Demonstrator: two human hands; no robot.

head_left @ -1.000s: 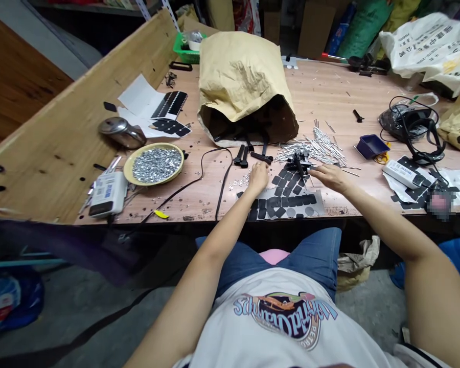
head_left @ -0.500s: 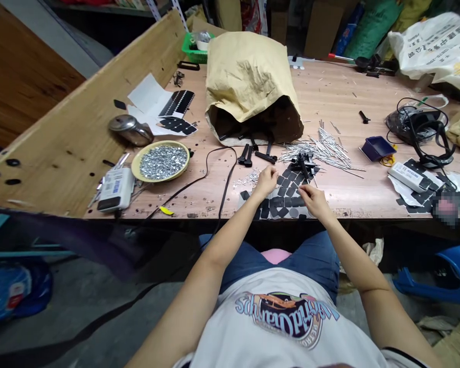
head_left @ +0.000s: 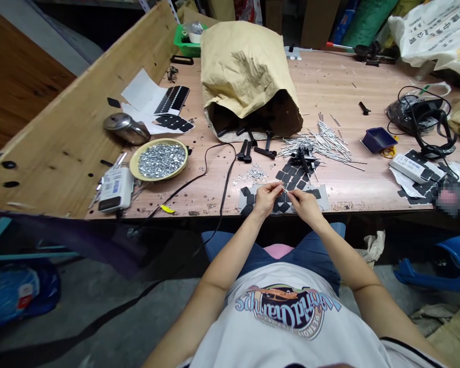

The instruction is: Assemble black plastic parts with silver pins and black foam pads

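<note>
Worktop (head_left: 322, 87) is bearing the whole spread, with most of the small parts lying toward its front edge, presumably for easy reach. A brown paper sack (head_left: 245, 66) is lying on its side near the middle, its mouth facing the front edge, probably to leave the black parts (head_left: 245, 152) at the opening within reach. Toward the front left corner, a yellow bowl (head_left: 134, 162) is holding silvery pieces (head_left: 161, 161), its wall likely keeping them from scattering. Along the front edge, a sheet of black pads (head_left: 322, 204) is lying flat. Right of the sack's mouth, thin metal rods (head_left: 329, 140) are lying in a loose fan, just behind a cluster of black fittings (head_left: 303, 157). Over the sheet, the left hand (head_left: 267, 198) and the right hand (head_left: 305, 204) are nearly touching, both pinching a thin pale piece (head_left: 284, 189) between their fingertips. They are gripping it from two sides, seemingly to steady something so slight; its small size is hiding its exact shape. Just behind the left hand, tiny metal bits (head_left: 256, 174) are lying in a scattered heap.
</note>
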